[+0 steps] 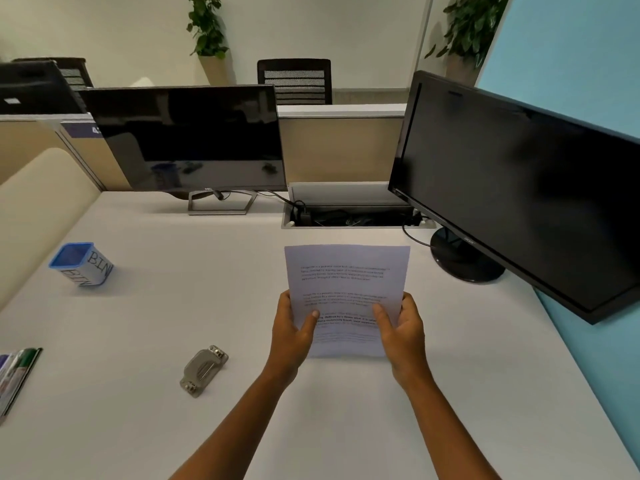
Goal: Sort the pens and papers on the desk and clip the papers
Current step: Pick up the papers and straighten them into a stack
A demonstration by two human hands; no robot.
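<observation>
Head view: left hand [292,332] and right hand [403,336] grip the papers [346,282], print blurred, pens [15,375] cut off.

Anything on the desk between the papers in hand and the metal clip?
Nothing visible. Both hands, left and right, hold the papers upright; the clip lies to their left, with only bare desk between.

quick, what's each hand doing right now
Left hand: closed on the left edge of the white printed sheets of paper, held above the desk.
Right hand: closed on their right edge.
</observation>
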